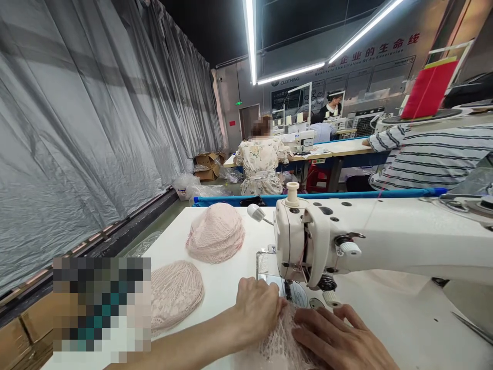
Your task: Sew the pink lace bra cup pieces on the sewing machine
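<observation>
Pale pink lace fabric (pixel 283 341) lies on the white table below the needle area of a white sewing machine (pixel 304 241). My left hand (pixel 259 308) is closed on the lace's left edge, its fingers curled beside the presser foot (pixel 288 289). With fingers stretched out, my right hand (pixel 339 336) rests flat on the right part of the lace. To the left sit a stack of pink lace cups (pixel 215 234) and another lace-covered cup pile (pixel 177 293). The lace's lower end runs out of view.
A red thread cone (pixel 429 90) stands above the machine's right end. Metal tweezers or scissors (pixel 473 326), partly cut off, lie at the right. Cardboard boxes (pixel 42 318) stand left of the table. People work ahead, one in a striped shirt (pixel 442 156). A grey curtain (pixel 88 118) hangs at left.
</observation>
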A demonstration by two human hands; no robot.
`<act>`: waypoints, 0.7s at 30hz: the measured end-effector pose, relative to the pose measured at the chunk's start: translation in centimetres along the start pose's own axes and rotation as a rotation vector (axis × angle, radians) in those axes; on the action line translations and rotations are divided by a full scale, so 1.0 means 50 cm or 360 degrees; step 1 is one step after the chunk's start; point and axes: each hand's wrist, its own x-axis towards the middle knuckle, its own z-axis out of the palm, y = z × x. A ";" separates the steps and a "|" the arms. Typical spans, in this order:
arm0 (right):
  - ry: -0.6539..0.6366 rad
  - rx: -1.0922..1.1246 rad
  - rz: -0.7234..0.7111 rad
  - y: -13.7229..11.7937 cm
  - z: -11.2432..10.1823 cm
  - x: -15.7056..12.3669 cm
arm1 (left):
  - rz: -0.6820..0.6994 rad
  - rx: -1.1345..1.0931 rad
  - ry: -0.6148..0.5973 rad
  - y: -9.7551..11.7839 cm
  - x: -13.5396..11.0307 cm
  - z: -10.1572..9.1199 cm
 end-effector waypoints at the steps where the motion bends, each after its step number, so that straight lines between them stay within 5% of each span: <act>1: 0.0004 -0.0004 0.0005 0.002 -0.001 0.000 | 0.0003 0.0018 0.0032 -0.001 0.003 0.003; 6: -0.0025 -0.0028 0.0016 0.007 -0.002 -0.003 | 0.0144 0.0086 0.0264 -0.015 -0.014 0.010; 12: 0.0070 -0.0147 -0.0041 0.004 -0.009 0.011 | 0.0817 0.0037 0.0574 -0.026 -0.055 0.022; 16: 0.0061 -0.0300 -0.0085 0.020 -0.005 0.007 | 0.0722 0.0156 0.0444 -0.031 -0.041 0.031; 21: 0.0128 -0.0374 0.0103 0.059 0.051 -0.017 | 0.0548 0.0202 0.0487 -0.038 0.008 0.032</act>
